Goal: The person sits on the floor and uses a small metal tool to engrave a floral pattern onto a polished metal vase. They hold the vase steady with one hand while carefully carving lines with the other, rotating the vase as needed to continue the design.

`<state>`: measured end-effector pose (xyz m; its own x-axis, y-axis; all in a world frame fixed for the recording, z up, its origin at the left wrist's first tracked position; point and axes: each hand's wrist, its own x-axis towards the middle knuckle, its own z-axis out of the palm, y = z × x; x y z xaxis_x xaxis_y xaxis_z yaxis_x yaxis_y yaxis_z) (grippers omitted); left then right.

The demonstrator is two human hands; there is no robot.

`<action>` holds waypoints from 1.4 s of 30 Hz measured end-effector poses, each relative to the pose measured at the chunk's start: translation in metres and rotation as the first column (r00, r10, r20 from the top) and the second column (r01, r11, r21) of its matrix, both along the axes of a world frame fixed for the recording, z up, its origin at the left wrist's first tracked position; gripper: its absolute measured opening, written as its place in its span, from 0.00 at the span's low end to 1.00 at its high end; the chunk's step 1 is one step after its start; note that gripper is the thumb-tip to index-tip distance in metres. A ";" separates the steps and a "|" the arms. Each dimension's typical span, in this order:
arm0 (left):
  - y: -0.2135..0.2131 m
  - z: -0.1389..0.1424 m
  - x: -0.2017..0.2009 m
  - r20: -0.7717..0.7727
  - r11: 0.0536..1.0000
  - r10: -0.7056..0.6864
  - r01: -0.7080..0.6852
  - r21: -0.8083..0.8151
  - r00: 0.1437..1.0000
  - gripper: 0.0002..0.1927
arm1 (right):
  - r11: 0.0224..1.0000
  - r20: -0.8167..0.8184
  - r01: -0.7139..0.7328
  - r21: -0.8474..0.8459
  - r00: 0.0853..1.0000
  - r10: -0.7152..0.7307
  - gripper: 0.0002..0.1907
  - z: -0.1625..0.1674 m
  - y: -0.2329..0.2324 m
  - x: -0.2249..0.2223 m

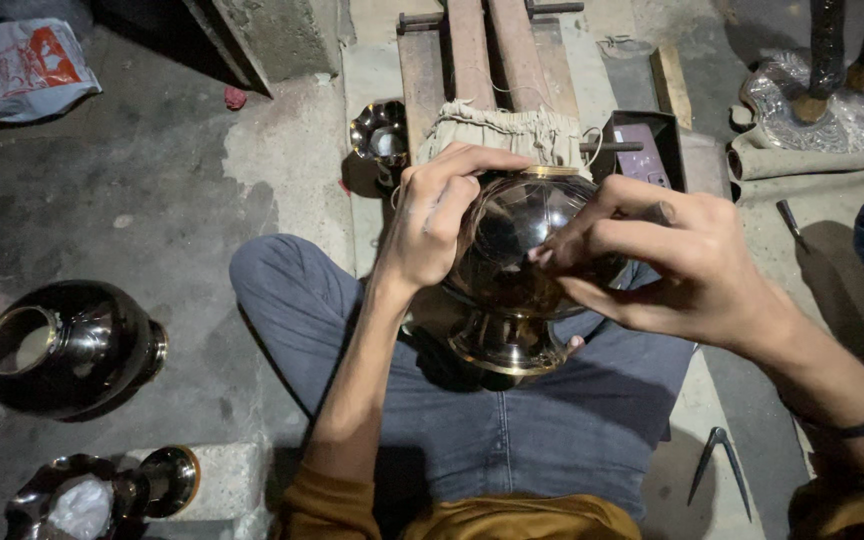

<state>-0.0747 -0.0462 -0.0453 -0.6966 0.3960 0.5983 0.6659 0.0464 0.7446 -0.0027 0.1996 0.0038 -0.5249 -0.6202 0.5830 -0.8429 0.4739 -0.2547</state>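
My lap comes first — jeans-covered legs (512, 420) crossed on the floor (152, 200), and resting on them the polished metal vase (517, 265), a round dark-shining bowl on a flared foot. It lies tilted, foot toward me, gold-rimmed mouth pointing away to the far side, so its long axis runs near to far between my hands. My left hand (432, 225) wraps the left shoulder of the bowl, fingers curled over the far rim. My right hand (672, 255) comes in from the right, fingers pinched narrow against the bowl's right face — whether something thin sits in that pinch I cannot tell. Both hands touch it. A second dark vase (67, 345) lies on its side well to the left.
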 end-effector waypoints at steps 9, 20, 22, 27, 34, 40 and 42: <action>0.000 -0.001 0.000 0.000 1.000 -0.015 0.015 0.014 1.000 0.23 | 1.000 -0.045 0.021 -0.009 0.999 -0.022 0.10 -0.002 -0.003 -0.002; 0.001 -0.005 -0.002 0.011 0.999 -0.027 0.027 0.033 1.000 0.23 | 1.000 -0.050 -0.011 -0.002 0.999 0.010 0.09 -0.008 0.003 -0.004; 0.000 -0.006 -0.001 0.012 0.999 -0.033 0.033 0.034 0.999 0.23 | 1.000 -0.045 -0.018 0.011 0.999 0.018 0.09 -0.009 0.004 -0.003; 0.001 -0.005 0.000 0.027 0.998 -0.033 0.032 0.046 0.999 0.23 | 0.994 -0.039 -0.052 0.092 0.998 0.055 0.12 -0.003 0.015 0.000; 0.001 -0.004 0.001 0.019 1.000 -0.008 0.007 0.030 1.000 0.23 | 0.999 -0.058 -0.019 0.042 0.998 0.022 0.11 -0.013 0.013 -0.005; 0.002 -0.004 0.000 0.000 0.999 -0.023 0.023 0.038 1.000 0.23 | 0.995 -0.057 -0.084 0.048 0.995 0.087 0.13 -0.010 0.019 -0.002; 0.003 -0.003 0.002 -0.001 0.999 -0.023 0.023 0.043 1.000 0.22 | 0.996 -0.044 -0.061 0.059 0.997 0.064 0.16 -0.006 0.020 0.003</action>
